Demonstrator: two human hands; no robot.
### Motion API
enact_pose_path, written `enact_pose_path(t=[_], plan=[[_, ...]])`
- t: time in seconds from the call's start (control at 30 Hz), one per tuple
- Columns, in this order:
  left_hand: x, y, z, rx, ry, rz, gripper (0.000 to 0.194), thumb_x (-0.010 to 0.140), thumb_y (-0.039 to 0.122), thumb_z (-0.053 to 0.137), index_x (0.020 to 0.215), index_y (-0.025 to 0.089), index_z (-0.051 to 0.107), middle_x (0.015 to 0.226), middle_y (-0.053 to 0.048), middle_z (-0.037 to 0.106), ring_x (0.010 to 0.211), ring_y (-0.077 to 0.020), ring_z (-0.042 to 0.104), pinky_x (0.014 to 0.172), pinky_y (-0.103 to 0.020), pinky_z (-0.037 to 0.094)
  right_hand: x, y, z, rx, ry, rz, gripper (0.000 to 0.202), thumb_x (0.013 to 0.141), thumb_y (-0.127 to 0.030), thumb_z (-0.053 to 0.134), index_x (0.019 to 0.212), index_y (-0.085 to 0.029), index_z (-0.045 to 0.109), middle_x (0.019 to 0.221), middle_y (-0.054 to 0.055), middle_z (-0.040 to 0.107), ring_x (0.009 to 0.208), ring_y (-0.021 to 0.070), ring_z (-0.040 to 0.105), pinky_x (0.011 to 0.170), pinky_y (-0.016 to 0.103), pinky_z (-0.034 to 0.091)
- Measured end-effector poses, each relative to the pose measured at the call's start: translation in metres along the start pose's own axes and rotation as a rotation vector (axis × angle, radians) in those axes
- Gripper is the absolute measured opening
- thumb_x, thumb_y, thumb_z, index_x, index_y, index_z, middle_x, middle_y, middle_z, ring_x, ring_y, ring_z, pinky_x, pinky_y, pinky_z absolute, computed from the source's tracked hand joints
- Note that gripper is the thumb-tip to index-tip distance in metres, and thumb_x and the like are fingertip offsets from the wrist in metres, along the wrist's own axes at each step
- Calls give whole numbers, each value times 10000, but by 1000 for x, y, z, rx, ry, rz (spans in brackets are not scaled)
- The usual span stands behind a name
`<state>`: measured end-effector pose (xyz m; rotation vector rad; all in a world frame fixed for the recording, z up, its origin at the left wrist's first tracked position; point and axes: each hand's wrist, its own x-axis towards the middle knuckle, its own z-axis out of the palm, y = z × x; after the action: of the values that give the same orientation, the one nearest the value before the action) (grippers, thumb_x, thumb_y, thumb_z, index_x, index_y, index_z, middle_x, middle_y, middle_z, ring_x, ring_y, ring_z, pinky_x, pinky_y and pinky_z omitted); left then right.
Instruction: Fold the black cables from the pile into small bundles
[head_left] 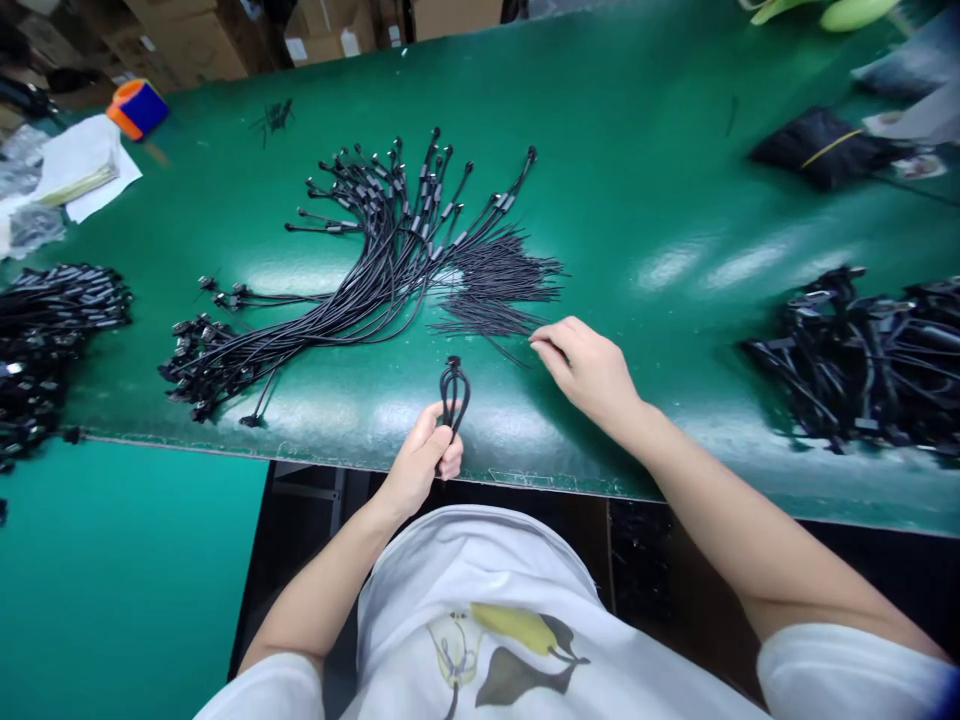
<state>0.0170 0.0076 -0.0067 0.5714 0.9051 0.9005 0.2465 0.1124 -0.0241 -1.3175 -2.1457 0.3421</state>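
Note:
My left hand (426, 452) is closed around a coiled black cable (454, 405), held upright near the table's front edge with its plug at the top. To the right, my right hand (589, 372) has thumb and fingertips pinched together at the right edge of a pile of thin black twist ties (506, 280). Anything between those fingertips is too small to make out. Behind my left hand, a large bunch of loose black cables (360, 280) lies spread out, with plugs at the lower left and grey sleeves near the far ends.
More black cables (52, 330) are heaped at the left edge, and coiled cables (877, 365) at the right. A black bundle (825, 148) lies at the back right. An orange and blue tape dispenser (139, 108) stands by papers (82, 165). Cardboard boxes (187, 45) sit beyond the green table (637, 130).

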Motion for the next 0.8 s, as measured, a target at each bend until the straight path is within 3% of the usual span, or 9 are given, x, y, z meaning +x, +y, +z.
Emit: enact_pose_path(t=[0.13, 0.23, 0.37, 0.47, 0.53, 0.63, 0.8], plan=[[9, 4, 7, -19, -41, 18, 708, 796, 515, 729, 1360, 184, 456, 606, 86, 385, 489, -62, 315, 481, -192, 255, -23, -60, 13, 357, -139, -8, 178, 978, -281, 515, 866, -207, 633, 817, 43, 636, 758, 177, 594, 698, 296, 445], [15, 4, 1, 44, 66, 124, 642, 801, 511, 715, 1295, 130, 566, 612, 69, 402, 498, -61, 315, 479, -202, 258, -36, -84, 26, 319, -152, -65, 196, 997, -257, 467, 925, -205, 642, 841, 57, 647, 766, 179, 602, 696, 296, 451], [18, -3, -15, 266, 184, 232, 535, 852, 429, 665, 1316, 169, 602, 694, 21, 549, 557, -86, 423, 535, -212, 350, -31, -87, 25, 10, -108, -366, 241, 991, -188, 447, 918, -183, 677, 783, 75, 652, 724, 197, 577, 684, 337, 417], [15, -7, -21, 409, 168, 272, 432, 869, 387, 637, 1255, 195, 666, 768, -26, 626, 747, -156, 558, 690, -257, 450, -16, -88, 17, -103, -63, -777, 303, 964, -80, 403, 983, -162, 693, 999, 103, 694, 938, 219, 609, 807, 359, 443], [13, -7, -22, 455, 134, 242, 414, 874, 389, 613, 1213, 164, 691, 652, -8, 564, 677, -154, 522, 657, -264, 429, -8, -91, 13, -175, -26, -987, 332, 945, -40, 376, 994, -133, 691, 1080, 123, 683, 1043, 231, 595, 911, 379, 441], [9, -1, -23, 373, 57, 131, 496, 857, 425, 599, 1229, 102, 661, 527, 65, 382, 499, -86, 326, 523, -231, 275, -1, -94, 13, -286, 10, -1116, 308, 929, -34, 374, 944, -117, 671, 909, 113, 663, 892, 220, 600, 893, 401, 456], [5, 8, -27, 209, 23, 0, 447, 705, 448, 718, 997, 112, 677, 587, 59, 444, 485, -55, 358, 504, -224, 233, -5, -97, 22, -545, 27, -1201, 362, 884, -21, 322, 1000, -111, 652, 889, 116, 630, 835, 225, 565, 821, 406, 479]])
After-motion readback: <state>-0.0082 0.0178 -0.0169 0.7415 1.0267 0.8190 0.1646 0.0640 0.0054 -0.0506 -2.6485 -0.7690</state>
